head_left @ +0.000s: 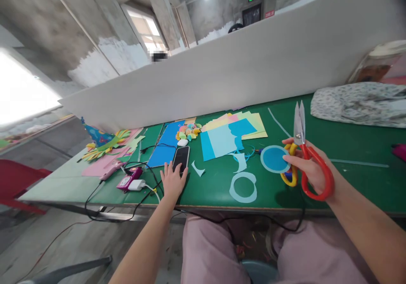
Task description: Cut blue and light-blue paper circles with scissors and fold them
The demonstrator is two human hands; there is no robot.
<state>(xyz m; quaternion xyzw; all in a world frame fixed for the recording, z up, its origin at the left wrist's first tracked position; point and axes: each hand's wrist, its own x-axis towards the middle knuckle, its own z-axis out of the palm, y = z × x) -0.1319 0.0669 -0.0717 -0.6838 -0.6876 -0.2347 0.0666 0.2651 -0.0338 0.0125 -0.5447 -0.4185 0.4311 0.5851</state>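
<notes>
My left hand [173, 179] lies with spread fingers at the lower part of a black-screened phone [181, 157], touching it. In my right hand [306, 167] is a pair of scissors [299, 136], blades pointing up, with one red and one yellow handle loop. A blue paper disc with a lighter rim [274, 159] is at my right thumb tip; whether the thumb pinches it, I cannot tell. Between my hands lie a pale blue paper ring [233, 188], a curved paper scrap [198, 169] and blue paper sheets [222, 140].
A pink power strip [130, 179] with cables sits left of the phone, near the edge of the green table [209, 195]. Small paper pieces [189, 130] and a blue party hat [97, 135] stand farther back. A white partition [203, 85] runs behind; a patterned cloth bag [358, 104] lies right.
</notes>
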